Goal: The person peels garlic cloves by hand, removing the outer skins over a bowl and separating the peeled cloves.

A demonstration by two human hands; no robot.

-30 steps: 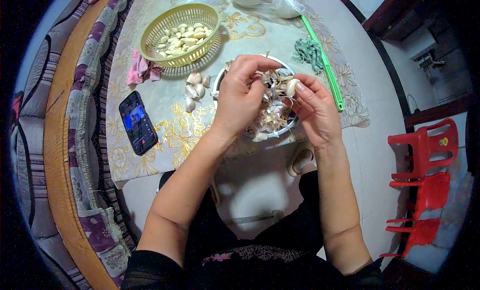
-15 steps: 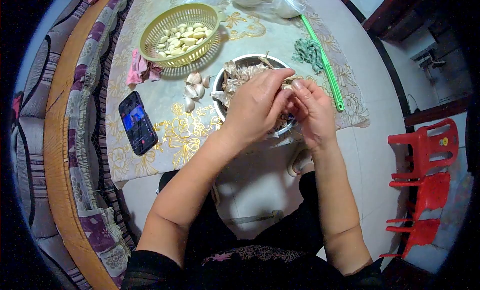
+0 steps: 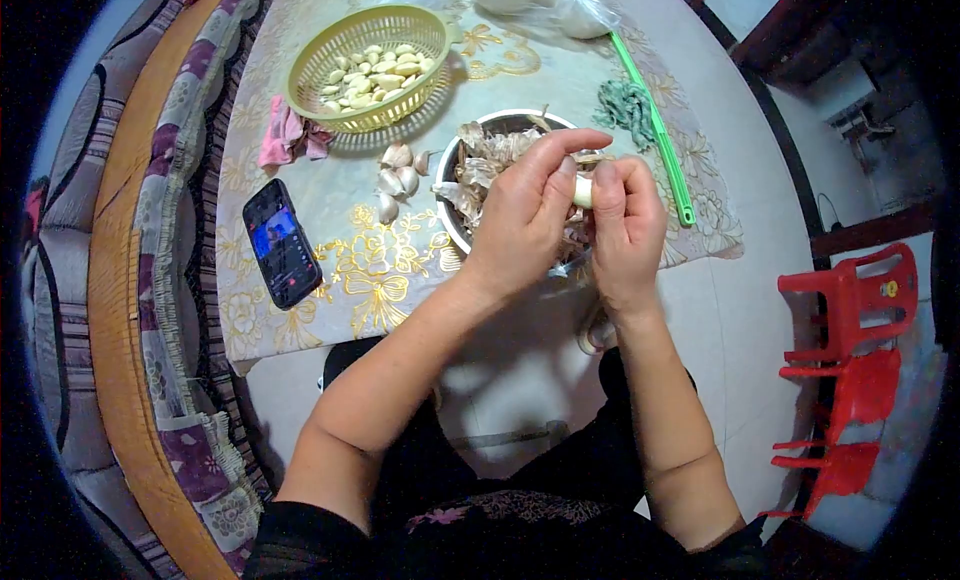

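A pale garlic clove (image 3: 583, 192) shows between my two hands, above the near right part of a metal bowl (image 3: 447, 220). My right hand (image 3: 628, 220) pinches it between thumb and fingers. On the clove's other side, my left hand (image 3: 525, 200) closes thumb against curled fingers, with the index finger stretched out over the top. Dry garlic skins (image 3: 480, 170) fill the bowl. Several unpeeled garlic cloves (image 3: 402, 180) lie on the cloth left of it. Farther back, a yellow-green plastic basket (image 3: 300, 80) holds many peeled cloves (image 3: 375, 78).
A phone (image 3: 280, 245) with a lit screen lies at the table's left. Beside the basket is a pink cloth (image 3: 283, 135). A green-handled tool (image 3: 668, 150), a green mesh scrubber (image 3: 624, 113) and a plastic bag (image 3: 545, 5) lie right and back. Red chairs (image 3: 850, 310) stand at right.
My hands have turned slightly, and the pale clove now shows clearly between them. The left index finger has stretched farther right. The whole view has shifted a little.
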